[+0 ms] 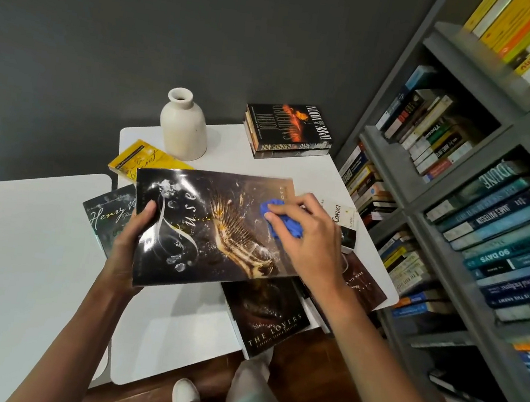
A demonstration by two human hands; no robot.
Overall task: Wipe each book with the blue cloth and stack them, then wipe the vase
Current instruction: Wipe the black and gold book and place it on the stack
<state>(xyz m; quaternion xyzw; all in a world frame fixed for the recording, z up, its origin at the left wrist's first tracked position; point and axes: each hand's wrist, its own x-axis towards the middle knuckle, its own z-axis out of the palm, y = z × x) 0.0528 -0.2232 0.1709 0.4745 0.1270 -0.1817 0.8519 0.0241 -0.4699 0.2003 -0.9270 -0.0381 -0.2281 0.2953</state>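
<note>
My left hand (pixel 131 244) grips the left edge of a large dark glossy book (pixel 207 227) with a gold wing on its cover, held above the white table (pixel 175 323). My right hand (pixel 302 235) presses the crumpled blue cloth (pixel 282 224) against the cover's right side. A cream ceramic vase (pixel 183 125) stands upright at the table's back left. A stack of books (pixel 287 131) topped by a dark novel with orange on its cover lies at the back right. Loose books lie under the held one: a yellow one (pixel 143 161), a dark green one (pixel 105 211), "The Lovers" (pixel 269 318), a brown one (pixel 363 286).
A tall grey bookshelf (pixel 477 200) packed with books fills the right side, close to the table's edge. A second white table (pixel 16 254) adjoins on the left. A dark grey wall rises behind. Wooden floor, my legs and a white shoe (pixel 185 391) show below.
</note>
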